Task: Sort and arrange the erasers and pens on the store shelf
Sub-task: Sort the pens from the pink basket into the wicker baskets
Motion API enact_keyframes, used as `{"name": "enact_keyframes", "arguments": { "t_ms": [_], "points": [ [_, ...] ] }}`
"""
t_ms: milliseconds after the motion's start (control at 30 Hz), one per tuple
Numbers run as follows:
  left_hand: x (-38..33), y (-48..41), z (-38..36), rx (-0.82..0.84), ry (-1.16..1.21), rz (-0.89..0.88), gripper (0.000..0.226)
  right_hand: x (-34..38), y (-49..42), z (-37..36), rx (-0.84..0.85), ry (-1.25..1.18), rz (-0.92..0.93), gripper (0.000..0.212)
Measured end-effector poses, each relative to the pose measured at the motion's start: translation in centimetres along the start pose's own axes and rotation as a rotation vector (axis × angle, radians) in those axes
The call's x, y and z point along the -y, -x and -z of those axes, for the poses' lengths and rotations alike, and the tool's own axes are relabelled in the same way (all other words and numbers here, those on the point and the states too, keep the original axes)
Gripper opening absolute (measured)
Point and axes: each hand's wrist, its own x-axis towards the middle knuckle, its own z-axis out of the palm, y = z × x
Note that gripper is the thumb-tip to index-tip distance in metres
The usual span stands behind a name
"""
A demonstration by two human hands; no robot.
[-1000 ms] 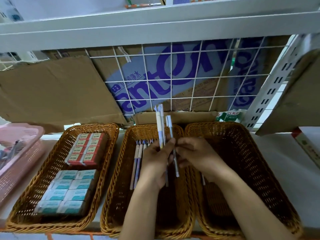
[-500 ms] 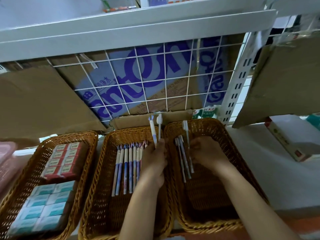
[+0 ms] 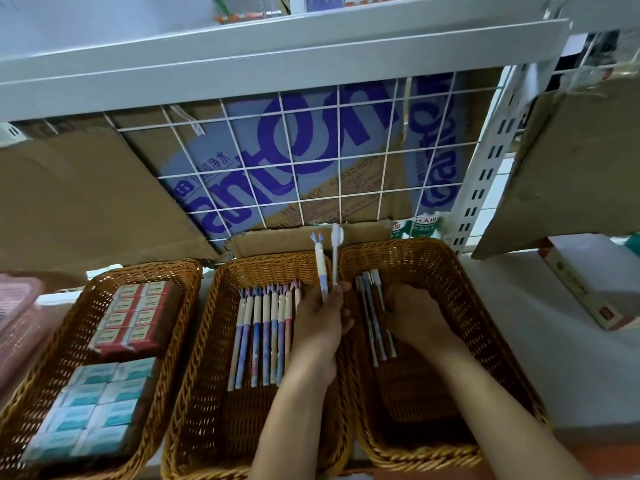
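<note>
Looking at three baskets side by side on the shelf (image 3: 519, 341): left basket (image 3: 145, 269) with a back eraser block (image 3: 135, 317) and a front eraser block (image 3: 90, 407), middle basket (image 3: 270, 262) with a row of pens (image 3: 263, 341) lying front to back, right basket (image 3: 419, 244) with a few pens (image 3: 374, 323) along its left side. Left hand (image 3: 318, 327) over the rims between middle and right baskets, holding two pens (image 3: 321, 270) upright; right hand (image 3: 415, 317) down in the right basket, just right of the few pens. Behind everything, a wire grid (image 3: 343, 188) with a cardboard box (image 3: 294, 157) behind that.

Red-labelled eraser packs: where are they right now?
Head view, left side: the red-labelled eraser packs fill the far half of the leftmost brown wicker basket, directly behind the teal eraser packs.
</note>
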Motion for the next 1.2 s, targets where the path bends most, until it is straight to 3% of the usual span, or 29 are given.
{"name": "enact_keyframes", "arguments": {
  "t_ms": [67,100,200,333,433,500,567,733,867,967,1033,1200],
  "points": [
    [0.0,0.2,-0.2,0.041,-0.025,-0.035,0.022,0.5,0.2,0.7,-0.084,-0.154,0.054,0.020],
    [-0.1,0.3,-0.3,0.079,-0.039,-0.050,0.022,1.0,0.4,1.2,-0.081,-0.341,0.078,0.022],
    [-0.3,0.6,-0.5,0.191,-0.076,-0.084,0.020,2.7,1.2,2.4,0.042,-0.803,0.080,0.023],
    [-0.6,0.5,-0.4,0.242,-0.178,-0.100,0.023,2.6,1.3,2.6,0.073,-0.932,0.053,0.016],
    [-0.2,0.2,-0.5,0.183,-0.166,-0.111,0.024,2.1,0.7,2.9,0.051,-1.095,-0.026,0.014],
    [0.0,-0.3,-0.3,0.071,-0.160,-0.129,0.022,1.2,0.0,3.2,-0.030,-0.993,-0.048,0.016],
    [-0.1,-0.6,0.1,-0.001,-0.162,-0.145,0.022,0.2,-0.5,3.2,-0.074,-0.701,-0.063,0.019],
    [-0.3,-0.9,0.8,-0.039,-0.187,-0.109,0.036,-1.4,-2.0,1.4,0.045,-0.121,-0.127,0.020],
    [0.0,-1.1,1.2,-0.109,-0.193,-0.095,0.039,-1.2,-2.7,0.1,0.046,-0.022,-0.096,0.009],
    [-0.1,-1.0,1.7,-0.119,-0.244,-0.123,0.028,-1.3,-2.6,0.1,0.037,-0.019,-0.065,0.011],
    [0.0,-1.3,2.5,-0.133,-0.407,-0.202,0.024,-1.1,-2.2,0.3,0.008,0.003,-0.033,0.020],
    [0.9,-3.1,4.7,-0.294,-1.120,-0.372,0.028,1.6,-0.2,1.2,-0.072,-0.066,0.129,0.023]
  ]
}}
